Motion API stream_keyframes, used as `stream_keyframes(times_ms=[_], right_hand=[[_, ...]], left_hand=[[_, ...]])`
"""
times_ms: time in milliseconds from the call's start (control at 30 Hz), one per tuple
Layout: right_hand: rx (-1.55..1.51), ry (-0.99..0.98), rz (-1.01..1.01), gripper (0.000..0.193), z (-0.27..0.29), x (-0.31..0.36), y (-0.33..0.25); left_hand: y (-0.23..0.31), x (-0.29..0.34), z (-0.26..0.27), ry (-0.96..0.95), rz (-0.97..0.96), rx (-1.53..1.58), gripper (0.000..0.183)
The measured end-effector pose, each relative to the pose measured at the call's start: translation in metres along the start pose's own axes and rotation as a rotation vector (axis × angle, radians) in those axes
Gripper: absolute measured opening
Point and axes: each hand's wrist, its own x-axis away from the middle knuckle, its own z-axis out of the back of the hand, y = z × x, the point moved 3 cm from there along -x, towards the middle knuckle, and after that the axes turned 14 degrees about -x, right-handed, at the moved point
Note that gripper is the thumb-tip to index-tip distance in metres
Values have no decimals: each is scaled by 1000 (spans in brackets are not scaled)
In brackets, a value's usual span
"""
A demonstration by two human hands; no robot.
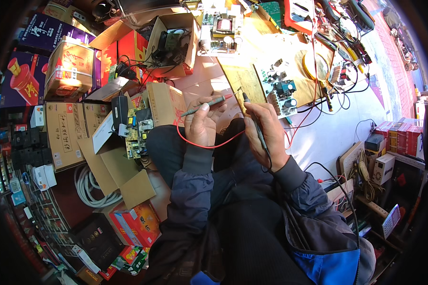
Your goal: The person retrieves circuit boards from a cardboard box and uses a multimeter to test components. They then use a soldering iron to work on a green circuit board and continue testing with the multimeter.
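Note:
In my left hand [199,124], closed around it, lies a grey-green test probe [217,100] with a red collar; its red lead [195,144] loops below toward the right. My right hand [272,134] grips a black test probe [258,129] like a pen, its lead hanging by the wrist. Both probe tips meet at a small part [239,90] above a wooden board [240,71]; what that part is, I cannot make out. Just right of the tips stands a green circuit board [285,102] carrying capacitors and black heat-sink-like blocks.
A magnifying glass [317,66] with a yellow rim lies beyond the circuit board, among cables and tools. Another board with a transformer [223,24] sits at the back. On the left are an open carton [191,40] of adapters, a yellowish circuit board [137,135] and stacked boxes [66,130].

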Motion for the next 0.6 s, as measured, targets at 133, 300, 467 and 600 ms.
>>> stream_keyframes(times_ms=[133, 300, 467, 600], right_hand=[[27, -3, -14, 33, 0, -1, 0], [56, 1, -7, 32, -1, -2, -1], [53, 21, -4, 34, -1, -2, 0], [53, 23, -5, 34, 0, -1, 1]], left_hand=[[0, 1, -1, -4, -4, -7, 18], [0, 0, 0, -6, -4, -19, 18], [-1, 0, 0, -13, -4, -7, 18], [0, 1, 0, -3, 5, -10, 18]])
